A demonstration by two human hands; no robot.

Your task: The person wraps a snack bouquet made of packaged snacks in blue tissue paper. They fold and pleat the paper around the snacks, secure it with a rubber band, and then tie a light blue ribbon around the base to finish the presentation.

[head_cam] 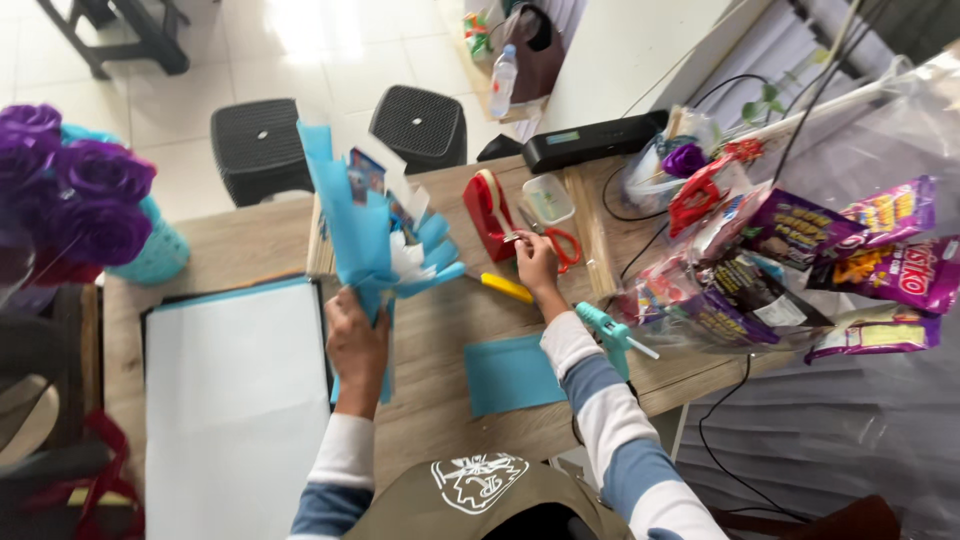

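Wooden table [440,400], pale grain, long edge toward the wearer. White sheet [235,400] on a dark board at its left end, flat and smooth, kept free as a work surface by the look of it.

Purple paper roses [80,180] at far left, crinkled petals, over a teal pot.

Snack packets [850,250], glossy purple and yellow foil, heaped at the right end under clear film, out of the way of the middle.

Bouquet wrap [375,230]: stiff blue paper folded into a cone with white tissue inside, small packets poking out on top. Left hand [355,340] is closed around its narrow base, holding it upright above the table so the folds keep their shape.

Blue paper piece [510,372] lies flat near the front edge.

Red tape dispenser [490,212] stands behind the wrap. Right hand [535,262] reaches to its front, fingers pinched at the tape end.

Teal glue gun [610,332] rests just beside the right sleeve. Red-handled scissors [562,245] touch the right hand's far side.
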